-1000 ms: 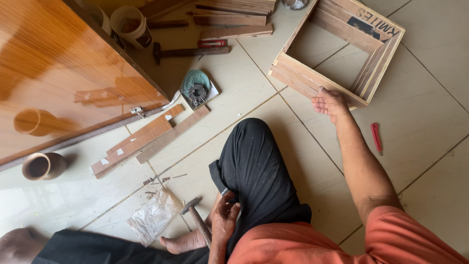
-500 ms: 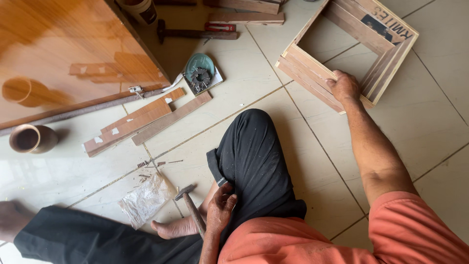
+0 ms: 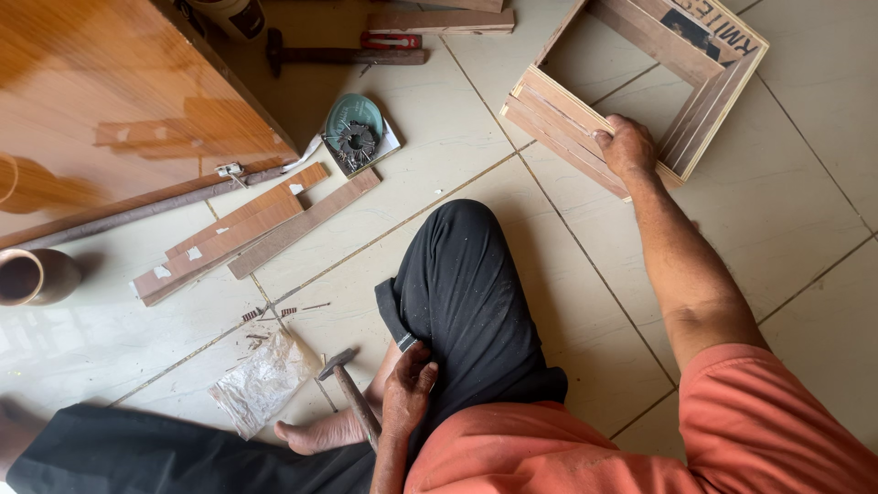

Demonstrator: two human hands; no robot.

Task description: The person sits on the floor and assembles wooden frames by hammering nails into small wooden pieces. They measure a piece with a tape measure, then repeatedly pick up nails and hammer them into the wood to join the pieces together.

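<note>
I sit on a tiled floor with one knee in black trousers [image 3: 466, 302] raised in front of me. My right hand [image 3: 626, 146] grips the near edge of a square wooden frame [image 3: 558, 119] lying on the floor at the upper right. My left hand [image 3: 407, 389] rests low by my leg, fingers closed around the handle of a hammer [image 3: 352, 393] whose head lies on the tiles beside my bare foot [image 3: 315, 434].
A large polished wood panel [image 3: 110, 101] fills the upper left. Wood strips [image 3: 247, 229] lie left of my knee, a dish of nails [image 3: 357, 137] beyond them, loose nails [image 3: 274, 316] and a clear plastic bag [image 3: 261, 380] nearer. Another hammer [image 3: 347, 55] lies at the top; a cup [image 3: 32, 274] sits far left.
My right hand has reached forward from the bare floor and closed on the frame's near edge. The view has shifted, so everything sits lower and closer. My left hand stays on the hammer.
</note>
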